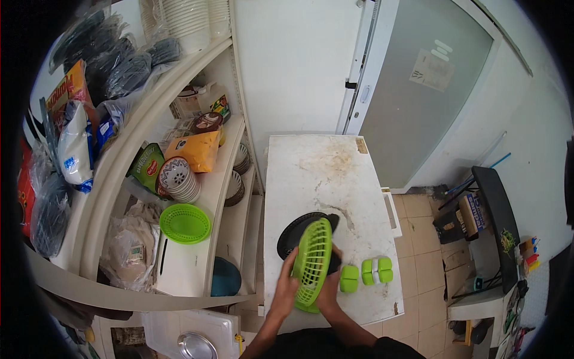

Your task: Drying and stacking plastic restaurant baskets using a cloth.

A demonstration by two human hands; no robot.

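An oval lime-green plastic basket [314,260] with slotted sides is tilted up on its edge above the table. My left hand [288,288] grips its left side. My right hand [329,290] is at its right side, closed around something dark [335,262] that looks like cloth; the basket hides most of those fingers. Behind the green basket lies an oval black basket [291,234] on the white table [299,173]. The rim of another green piece [307,308] shows below my hands. To the right sit small green containers [349,279] and a green-and-white one [376,270].
On the left, a shelf unit [236,134] holds another green basket [185,224], stacked patterned bowls [178,179] and food bags. A teal bowl [226,277] sits low on it. Beyond the table is a frosted glass door [418,107]; a black folding table [496,203] stands right.
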